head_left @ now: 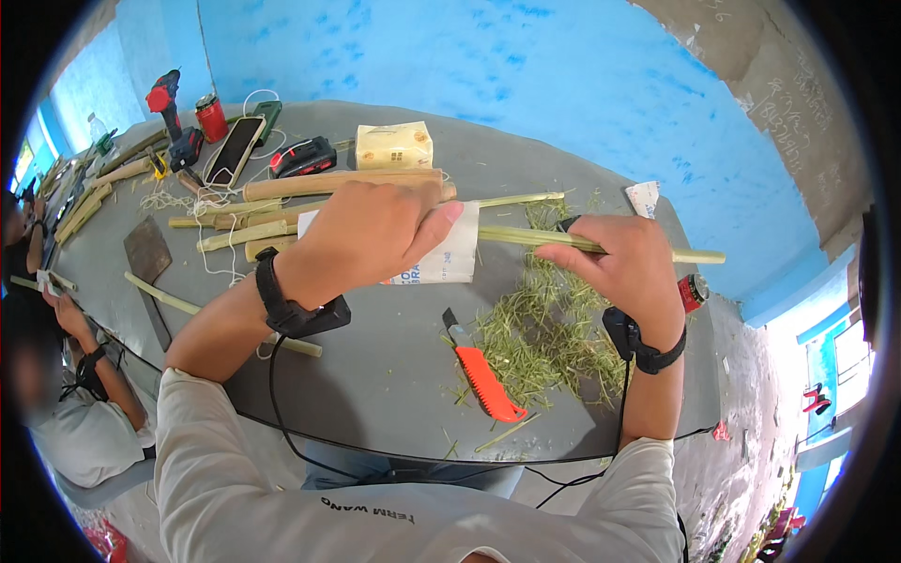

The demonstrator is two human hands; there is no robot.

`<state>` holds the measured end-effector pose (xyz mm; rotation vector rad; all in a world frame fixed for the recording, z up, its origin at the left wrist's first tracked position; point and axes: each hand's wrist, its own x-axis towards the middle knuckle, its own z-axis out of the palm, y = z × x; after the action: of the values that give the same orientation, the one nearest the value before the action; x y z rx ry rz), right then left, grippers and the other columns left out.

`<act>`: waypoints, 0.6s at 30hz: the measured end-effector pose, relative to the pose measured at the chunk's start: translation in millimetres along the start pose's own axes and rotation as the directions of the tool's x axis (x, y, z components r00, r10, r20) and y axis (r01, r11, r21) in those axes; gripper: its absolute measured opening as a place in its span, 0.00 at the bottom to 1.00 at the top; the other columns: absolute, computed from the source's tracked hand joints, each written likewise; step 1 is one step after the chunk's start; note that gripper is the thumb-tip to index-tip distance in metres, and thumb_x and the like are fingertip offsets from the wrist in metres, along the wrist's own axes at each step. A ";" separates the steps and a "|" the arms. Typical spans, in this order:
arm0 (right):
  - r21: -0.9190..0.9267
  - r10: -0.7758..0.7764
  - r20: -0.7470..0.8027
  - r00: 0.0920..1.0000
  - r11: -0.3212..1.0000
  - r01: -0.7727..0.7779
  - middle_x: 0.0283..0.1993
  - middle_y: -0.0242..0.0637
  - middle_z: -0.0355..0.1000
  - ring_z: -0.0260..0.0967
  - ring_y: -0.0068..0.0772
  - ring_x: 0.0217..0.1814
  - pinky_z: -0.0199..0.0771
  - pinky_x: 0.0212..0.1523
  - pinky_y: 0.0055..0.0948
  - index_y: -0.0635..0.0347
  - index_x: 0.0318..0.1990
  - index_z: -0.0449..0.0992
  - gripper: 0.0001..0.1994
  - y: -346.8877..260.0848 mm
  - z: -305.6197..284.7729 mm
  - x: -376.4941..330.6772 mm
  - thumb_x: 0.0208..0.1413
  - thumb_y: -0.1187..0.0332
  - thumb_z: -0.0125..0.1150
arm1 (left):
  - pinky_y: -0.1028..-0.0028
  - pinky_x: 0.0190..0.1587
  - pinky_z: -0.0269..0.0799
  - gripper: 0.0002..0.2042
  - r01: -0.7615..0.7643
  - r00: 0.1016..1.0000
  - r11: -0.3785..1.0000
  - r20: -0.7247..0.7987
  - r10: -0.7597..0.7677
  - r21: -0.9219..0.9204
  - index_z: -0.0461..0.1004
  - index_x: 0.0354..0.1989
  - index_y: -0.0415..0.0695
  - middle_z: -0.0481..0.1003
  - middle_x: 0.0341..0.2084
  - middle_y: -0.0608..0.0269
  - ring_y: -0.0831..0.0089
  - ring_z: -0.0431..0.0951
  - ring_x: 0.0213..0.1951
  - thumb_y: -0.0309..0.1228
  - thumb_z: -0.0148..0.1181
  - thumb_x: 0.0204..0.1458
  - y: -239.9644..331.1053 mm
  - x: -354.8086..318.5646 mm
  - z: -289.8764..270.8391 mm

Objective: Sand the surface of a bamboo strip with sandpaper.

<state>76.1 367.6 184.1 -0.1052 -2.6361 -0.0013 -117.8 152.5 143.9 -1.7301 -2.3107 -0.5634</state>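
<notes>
My left hand (380, 230) is closed around a white sheet (460, 246) with blue print, which looks like the back of sandpaper. The sheet is wrapped about a slim green bamboo stick (699, 255), hiding that end of it. Farther right, my right hand (624, 263) grips the same stick, with the thumb along it and the far tip poking out past the hand. A small dark thing shows by the right fingers, too hidden to name. Below lie a heap of green shavings (554, 328) and an orange utility knife (483, 375) with its blade out.
Bamboo pieces (328, 186) lie behind my left hand, near a battery pack (305, 158), phone (235, 150), tissue pack (394, 145), red can (211, 117) and drill (174, 117). A cleaver (148, 246) rests left. Another person (84, 432) sits at the far left. Cables hang from my wrists.
</notes>
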 end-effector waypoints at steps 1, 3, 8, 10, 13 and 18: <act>-0.025 -0.010 -0.027 1.000 1.000 0.009 0.16 0.38 0.64 0.62 0.46 0.18 0.61 0.21 0.38 0.56 0.22 0.77 0.24 -0.4 0.7 -0.4 0.50 0.43 0.69 | 0.56 0.31 0.67 0.15 0.000 1.000 1.000 -0.001 0.000 0.001 0.71 0.41 0.40 0.70 0.19 0.50 0.49 0.73 0.26 0.40 0.45 0.67 -4.1 -0.4 1.5; -0.065 -0.034 -0.028 0.999 0.997 0.032 0.17 0.37 0.65 0.62 0.45 0.19 0.61 0.21 0.37 0.56 0.23 0.76 0.23 1.4 0.6 0.0 0.49 0.44 0.69 | 0.57 0.30 0.67 0.15 -0.180 0.982 0.972 0.084 0.169 0.151 0.73 0.43 0.41 0.69 0.17 0.51 0.50 0.72 0.24 0.39 0.42 0.69 -12.3 -0.4 2.1; -0.049 -0.132 -0.150 0.980 0.991 0.126 0.19 0.37 0.67 0.64 0.41 0.20 0.61 0.22 0.35 0.56 0.24 0.77 0.20 14.0 -3.6 2.2 0.46 0.48 0.73 | 0.56 0.29 0.66 0.15 -0.132 0.978 0.985 0.148 0.148 -0.113 0.73 0.49 0.41 0.70 0.20 0.51 0.52 0.71 0.24 0.38 0.43 0.69 -29.9 -3.3 -15.7; 0.053 -0.012 -0.170 0.985 0.998 0.021 0.21 0.36 0.69 0.65 0.39 0.21 0.62 0.22 0.34 0.57 0.26 0.79 0.18 19.4 -18.4 0.6 0.43 0.52 0.75 | 0.56 0.29 0.65 0.15 -0.269 0.960 0.961 0.061 0.273 -0.057 0.73 0.51 0.40 0.70 0.21 0.51 0.52 0.70 0.24 0.38 0.44 0.69 -34.7 -7.5 -18.0; -0.001 -0.038 -0.135 0.990 0.999 0.038 0.22 0.35 0.71 0.67 0.38 0.21 0.64 0.23 0.33 0.59 0.28 0.80 0.18 13.5 -16.5 -1.7 0.42 0.53 0.76 | 0.56 0.27 0.64 0.15 -0.017 0.988 0.985 0.146 0.042 -0.173 0.70 0.55 0.39 0.70 0.23 0.50 0.54 0.70 0.24 0.34 0.45 0.68 -18.0 -4.1 -22.2; -0.053 -0.081 -0.114 0.990 0.996 0.076 0.22 0.36 0.71 0.68 0.40 0.21 0.65 0.22 0.34 0.59 0.27 0.79 0.19 3.4 -8.8 0.4 0.43 0.52 0.76 | 0.57 0.23 0.62 0.11 -0.293 0.956 0.953 -0.017 0.295 0.074 0.67 0.52 0.37 0.66 0.18 0.53 0.55 0.68 0.20 0.26 0.49 0.64 -21.3 -4.7 -6.0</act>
<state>80.2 370.9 192.0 -0.0171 -2.5227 -0.0956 -137.1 140.7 143.6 -1.9679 -1.9754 -0.4401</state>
